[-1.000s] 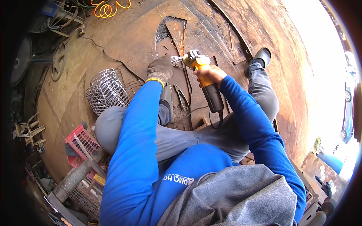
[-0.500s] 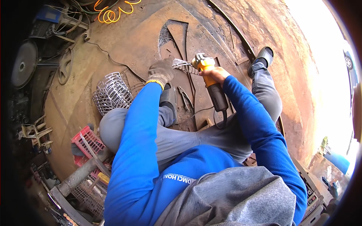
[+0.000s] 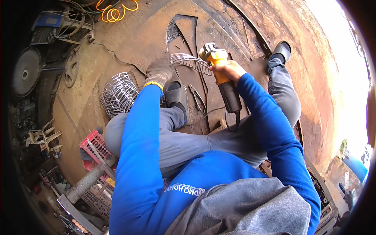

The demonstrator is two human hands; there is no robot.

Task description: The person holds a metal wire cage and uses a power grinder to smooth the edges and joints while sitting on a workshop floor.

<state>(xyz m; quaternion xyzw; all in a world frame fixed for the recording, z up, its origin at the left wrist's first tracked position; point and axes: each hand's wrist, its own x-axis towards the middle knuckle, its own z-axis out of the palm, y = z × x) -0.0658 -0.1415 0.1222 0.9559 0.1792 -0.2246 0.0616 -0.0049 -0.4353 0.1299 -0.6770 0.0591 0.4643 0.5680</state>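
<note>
Left of the gloved hand lies a pile of shiny grilles [image 3: 119, 96], their thin metal bars forming curved, open meshes. The left hand [image 3: 158, 71], in a fuzzy knit glove with a yellow cuff, is closed on one end of a curved metal grille [image 3: 184, 58], its fingers blurred; that arm reaches nearly straight ahead. The grille spans toward the bare right hand [image 3: 233, 71], which wraps around a smooth yellow-and-black grinder [image 3: 229, 94], elbow bent. Between and below the hands lie slim metal pliers [image 3: 197, 98], jaws parted.
</note>
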